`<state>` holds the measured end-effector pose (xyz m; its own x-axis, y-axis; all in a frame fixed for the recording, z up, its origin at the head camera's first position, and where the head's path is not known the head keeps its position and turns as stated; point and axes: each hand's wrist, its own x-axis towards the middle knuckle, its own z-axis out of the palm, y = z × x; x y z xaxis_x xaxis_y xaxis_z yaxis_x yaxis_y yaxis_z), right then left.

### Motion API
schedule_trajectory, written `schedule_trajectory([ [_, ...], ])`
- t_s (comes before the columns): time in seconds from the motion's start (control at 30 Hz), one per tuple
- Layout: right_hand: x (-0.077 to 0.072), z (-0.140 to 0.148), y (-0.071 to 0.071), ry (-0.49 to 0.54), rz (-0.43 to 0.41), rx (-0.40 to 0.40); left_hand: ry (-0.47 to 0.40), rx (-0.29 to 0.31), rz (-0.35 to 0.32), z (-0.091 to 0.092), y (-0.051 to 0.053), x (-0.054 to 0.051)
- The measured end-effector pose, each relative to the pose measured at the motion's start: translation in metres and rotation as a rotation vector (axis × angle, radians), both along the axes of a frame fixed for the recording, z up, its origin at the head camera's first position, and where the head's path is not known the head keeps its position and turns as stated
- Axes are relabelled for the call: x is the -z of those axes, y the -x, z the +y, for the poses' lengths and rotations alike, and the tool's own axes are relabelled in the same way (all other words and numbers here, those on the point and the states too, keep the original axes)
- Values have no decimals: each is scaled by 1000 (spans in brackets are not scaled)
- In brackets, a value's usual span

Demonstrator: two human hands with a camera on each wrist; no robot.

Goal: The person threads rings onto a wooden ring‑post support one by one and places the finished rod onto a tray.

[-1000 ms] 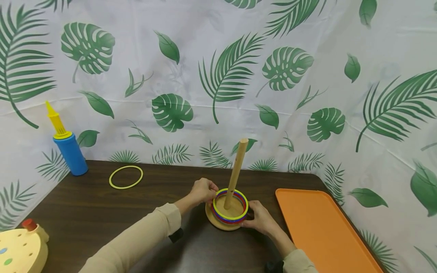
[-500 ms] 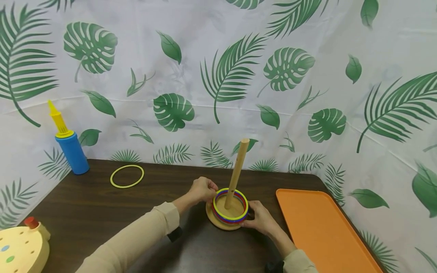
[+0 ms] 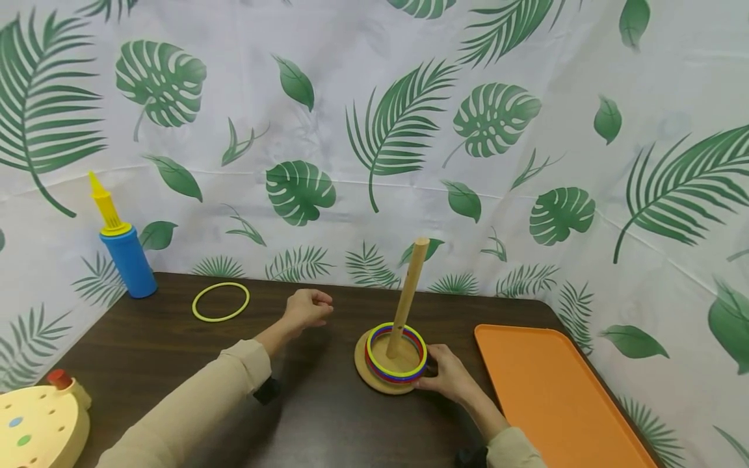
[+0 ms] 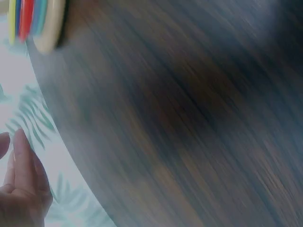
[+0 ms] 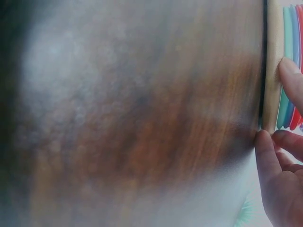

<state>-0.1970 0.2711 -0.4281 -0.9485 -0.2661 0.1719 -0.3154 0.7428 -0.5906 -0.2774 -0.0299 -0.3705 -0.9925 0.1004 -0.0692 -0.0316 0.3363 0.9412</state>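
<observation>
A wooden peg stand (image 3: pixel 408 286) with a round base stands on the table, its peg leaning slightly right in the head view. Stacked rings (image 3: pixel 367 354) lie around the foot of the peg, a yellow one on top with blue and red beneath; a teal one shows in the left wrist view. My right hand (image 3: pixel 449 374) holds the stand at its right side, thumb and fingers against the base edge (image 5: pixel 273 94) and the lower rings. Left of the stand, my left hand (image 3: pixel 305 309) hovers with nothing in it, fingers fairly straight in its wrist view.
A single yellow ring (image 3: pixel 195 311) lies at the back left. Beyond it stands a blue and yellow hand pump (image 3: pixel 130 260). A cream toy with a red knob (image 3: pixel 43 422) is at the near left. An orange tray (image 3: pixel 550 383) lies on the right.
My left hand has let go of the stack's left side and moved left and slightly back. The right hand stays at the stand, and the rings have not visibly moved.
</observation>
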Motion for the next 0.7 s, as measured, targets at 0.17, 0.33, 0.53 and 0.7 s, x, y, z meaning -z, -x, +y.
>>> schedule_trajectory([
  [0.17,1,0,0,18,-19,19,6,-83,5,-33,8,3],
  [0.33,2,1,0,44,-32,4,16,-165,11,-66,13,6],
  [0.53,2,1,1,61,-34,-13,49,-242,17,-100,13,9],
  [0.7,1,0,1,65,-43,-8,76,-270,19,-124,12,9],
])
